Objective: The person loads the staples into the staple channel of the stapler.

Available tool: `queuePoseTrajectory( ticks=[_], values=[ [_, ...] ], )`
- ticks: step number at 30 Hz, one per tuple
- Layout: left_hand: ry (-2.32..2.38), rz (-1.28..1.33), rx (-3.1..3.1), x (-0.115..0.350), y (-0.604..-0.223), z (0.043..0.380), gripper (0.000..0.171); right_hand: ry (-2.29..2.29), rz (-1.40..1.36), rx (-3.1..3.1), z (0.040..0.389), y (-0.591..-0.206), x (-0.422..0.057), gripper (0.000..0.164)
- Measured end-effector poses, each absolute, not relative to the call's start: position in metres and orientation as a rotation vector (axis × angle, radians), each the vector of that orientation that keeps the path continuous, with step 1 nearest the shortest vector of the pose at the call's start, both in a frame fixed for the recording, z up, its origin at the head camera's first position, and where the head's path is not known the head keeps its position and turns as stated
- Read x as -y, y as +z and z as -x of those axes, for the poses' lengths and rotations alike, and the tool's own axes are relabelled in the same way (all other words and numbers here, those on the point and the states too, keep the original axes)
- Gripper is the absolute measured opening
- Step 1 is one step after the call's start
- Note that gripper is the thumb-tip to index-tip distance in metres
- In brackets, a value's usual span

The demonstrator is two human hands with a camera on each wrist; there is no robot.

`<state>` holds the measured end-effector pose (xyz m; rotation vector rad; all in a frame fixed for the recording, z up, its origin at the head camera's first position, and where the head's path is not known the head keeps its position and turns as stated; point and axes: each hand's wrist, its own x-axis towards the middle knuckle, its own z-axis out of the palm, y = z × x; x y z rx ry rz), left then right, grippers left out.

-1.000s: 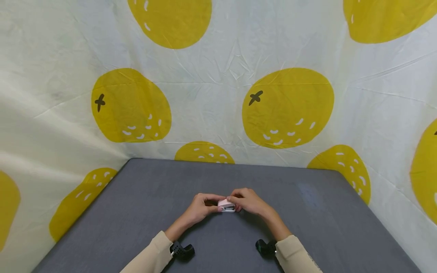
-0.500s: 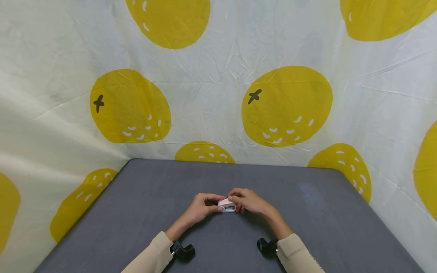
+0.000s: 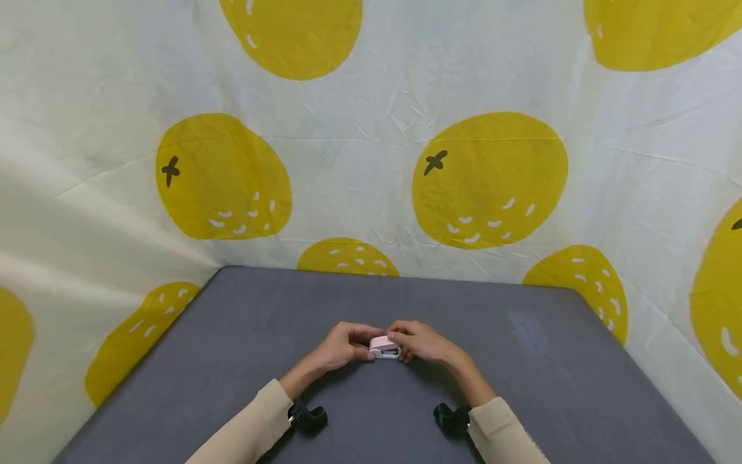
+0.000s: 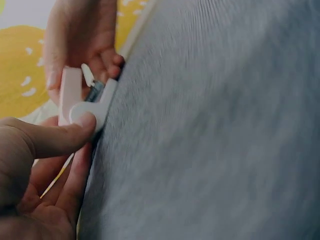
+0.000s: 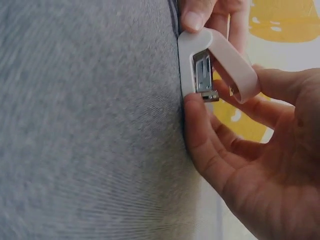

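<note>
A small pink-and-white stapler (image 3: 385,348) stands on the grey tabletop between both hands. Its pink top arm (image 5: 236,67) is raised at an angle from the white base (image 5: 186,62), and metal staple parts (image 5: 203,72) show in the gap. My left hand (image 3: 339,346) pinches the rounded hinge end, thumb on the near side and fingers behind. From the other end, my right hand (image 3: 422,341) holds the stapler: the thumb lies against the tip of the pink arm, and a fingertip touches the end of the base. Whether staples are inside cannot be seen.
The dark grey tabletop (image 3: 371,412) spreads around the hands. Behind and at both sides hangs a white cloth (image 3: 348,180) with yellow fruit prints. A black wrist device (image 3: 307,417) sits on the left wrist, another black device (image 3: 451,419) on the right.
My left hand and forearm have shifted slightly, the fingers a little higher behind the hinge end. Near the base's end, the right fingers have drawn slightly rightward. The stapler stays in place.
</note>
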<state>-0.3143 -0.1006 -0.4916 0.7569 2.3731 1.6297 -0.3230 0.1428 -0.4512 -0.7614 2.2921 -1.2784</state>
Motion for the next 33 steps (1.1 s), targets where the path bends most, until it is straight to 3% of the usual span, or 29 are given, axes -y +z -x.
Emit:
queuePoseTrajectory(
  ticks=[14, 33],
  values=[
    [1.32, -0.736, -2.682, 0.093, -0.477, 0.324, 0.033, -1.314, 0.686, -2.239, 0.331, -0.444, -0.147, 0.033],
    [1.381, -0.705, -2.689, 0.083, -0.48, 0.341, 0.029, -1.202, 0.558, -2.481, 0.339, -0.438, -0.145, 0.023]
  ],
)
